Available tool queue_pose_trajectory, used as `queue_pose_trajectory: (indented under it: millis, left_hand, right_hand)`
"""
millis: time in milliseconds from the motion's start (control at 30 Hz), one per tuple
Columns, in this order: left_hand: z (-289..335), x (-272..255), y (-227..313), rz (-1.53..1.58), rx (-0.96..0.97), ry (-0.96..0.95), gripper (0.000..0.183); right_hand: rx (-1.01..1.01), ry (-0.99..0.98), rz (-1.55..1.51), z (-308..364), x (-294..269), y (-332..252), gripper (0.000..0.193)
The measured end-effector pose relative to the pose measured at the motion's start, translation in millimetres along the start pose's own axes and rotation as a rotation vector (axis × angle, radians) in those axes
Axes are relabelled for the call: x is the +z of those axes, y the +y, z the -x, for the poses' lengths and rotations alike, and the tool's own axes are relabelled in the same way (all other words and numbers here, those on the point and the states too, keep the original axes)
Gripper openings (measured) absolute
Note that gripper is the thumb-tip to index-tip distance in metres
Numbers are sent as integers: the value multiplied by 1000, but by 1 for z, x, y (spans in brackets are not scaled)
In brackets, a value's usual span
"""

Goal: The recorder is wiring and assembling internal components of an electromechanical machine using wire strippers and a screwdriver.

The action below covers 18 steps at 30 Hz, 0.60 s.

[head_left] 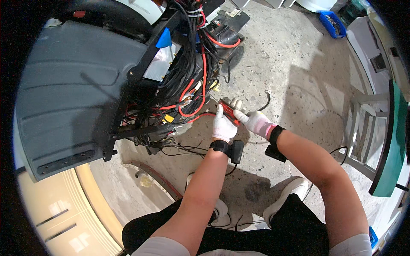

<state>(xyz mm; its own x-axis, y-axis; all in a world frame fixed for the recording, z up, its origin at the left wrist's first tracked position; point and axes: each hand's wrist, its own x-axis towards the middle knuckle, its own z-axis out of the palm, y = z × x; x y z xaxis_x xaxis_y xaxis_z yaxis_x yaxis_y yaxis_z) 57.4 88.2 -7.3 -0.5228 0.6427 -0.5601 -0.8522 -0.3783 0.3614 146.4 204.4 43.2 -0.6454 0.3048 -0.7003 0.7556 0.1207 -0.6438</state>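
Observation:
Both my hands wear white gloves and meet over the floor, just right of a large wire bundle. My left hand (224, 127) is closed around a red elongated piece (227, 112), whose exact kind I cannot make out. My right hand (257, 123) is closed too, its fingertips pressed to the same piece from the right. A short black cable (267, 101) with a ring lug at its end sticks out beyond my right hand. A red cable (200, 115) runs from the bundle toward my left hand. The palms hide part of the red piece.
At the left, a machine with a dark grey panel (72, 85) carries the black-and-red wire bundle (183, 72). A cream cover (68, 205) lies lower left. On the right stand a grey metal frame (363, 132) and a green-edged panel (388, 149). A blue bin (332, 24) sits far right.

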Motion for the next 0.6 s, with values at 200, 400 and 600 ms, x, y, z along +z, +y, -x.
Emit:
queue_pose_trajectory:
  millis: [200,400,600]
  left_hand:
    - [2,1,5,-6,-89,81,62]
    - [-10,-18,4,-365,-143,396,47]
    - [-3,-25,17,-133,-226,212,34]
  right_hand:
    - [-276,71,197,11,3,-7,60]
    - [-354,106,651,19,13,-18,57]
    - [-387,-114,324,10,4,5,69]
